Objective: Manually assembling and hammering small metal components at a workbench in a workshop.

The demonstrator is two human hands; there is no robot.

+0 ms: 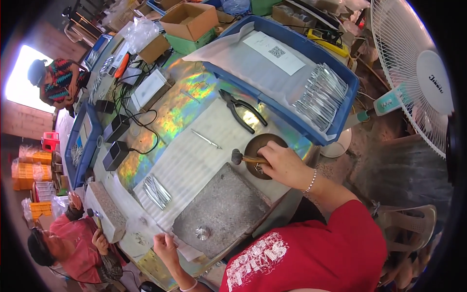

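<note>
My right hand [284, 164] is closed round the wooden handle of a small hammer [237, 156]. It hovers over a round brown bowl [257, 141] with small metal bits inside. In front of me lies a grey stone block [219, 207], with a small shiny round metal piece [203, 232] on its top near the close edge. My left hand [166, 247] is beside the block's left corner, fingers curled together; whatever they hold, if anything, is hidden. Beyond the block, a single thin metal rod [206, 139] and a bundle of silver rods [156, 191] rest on a white foam sheet [189, 158].
Black-handled pliers [238, 109] lie near a blue tray [272, 92] of silver rods [322, 97]. Cables and black adapters [116, 155] sit to the left. A large fan [413, 73] stands at right. A person in pink [78, 243] works with a hammer; another person [61, 82] sits farther off.
</note>
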